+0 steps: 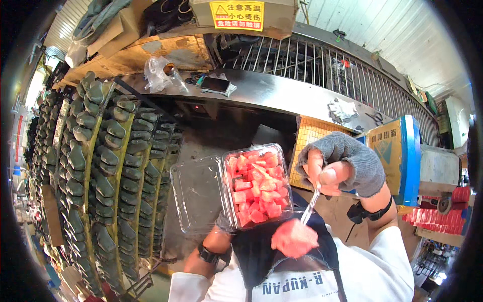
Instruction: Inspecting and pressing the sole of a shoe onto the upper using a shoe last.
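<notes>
Pinching utensil in right fingers, with tip hidden by fruit chunk. Supporting container with mostly hidden left hand; cannot tell left fingers' pose.

A factory-like workshop
Racks of dark, shoe-shaped pieces fill the left; metal bars line the steel counter's far edge; a housing bears a yellow warning label.

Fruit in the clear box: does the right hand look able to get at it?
Probably yes: the lid is open, leaving the red fruit uncovered near the right hand and its utensil.
</notes>
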Demonstrator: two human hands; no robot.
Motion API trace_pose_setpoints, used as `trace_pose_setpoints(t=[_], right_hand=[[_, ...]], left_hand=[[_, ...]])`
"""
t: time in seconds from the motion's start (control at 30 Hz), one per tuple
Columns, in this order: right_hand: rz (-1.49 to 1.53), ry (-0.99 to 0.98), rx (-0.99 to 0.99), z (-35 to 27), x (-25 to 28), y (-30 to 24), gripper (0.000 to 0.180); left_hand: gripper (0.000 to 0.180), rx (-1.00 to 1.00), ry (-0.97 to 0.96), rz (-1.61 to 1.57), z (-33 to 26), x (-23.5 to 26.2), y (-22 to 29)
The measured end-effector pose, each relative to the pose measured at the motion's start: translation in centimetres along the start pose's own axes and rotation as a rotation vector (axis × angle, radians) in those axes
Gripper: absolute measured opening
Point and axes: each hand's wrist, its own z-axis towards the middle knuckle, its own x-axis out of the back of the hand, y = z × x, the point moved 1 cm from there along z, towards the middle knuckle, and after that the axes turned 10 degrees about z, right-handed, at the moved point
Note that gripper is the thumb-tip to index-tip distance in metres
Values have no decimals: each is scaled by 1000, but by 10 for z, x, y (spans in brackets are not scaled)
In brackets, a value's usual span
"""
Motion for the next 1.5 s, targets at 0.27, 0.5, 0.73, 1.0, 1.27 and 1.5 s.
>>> trace_pose_setpoints(t=[0.27,0.5,0.73,1.0,1.27,1.5], right_hand=[[-122,-34,-73,-30,-14,-29,33],[-25,-80,-122,-39,-24,-42,25],[-58,-448,51,18,-34,-32,33],[-976,449,403,97,17,5,24],[-1582,255,417,198,-30,27,51],[-1692,8,441,244,-80,8,55]], left_hand=[[80,30,103,156,16,-2,-17],[80,107,110,329,1,1,-13],[81,156,122,363,-5,23,45],[79,-33,17,249,-4,31,127],[85,-116,258,79,-53,62,181],[87,-240,152,-56,-72,72,205]])
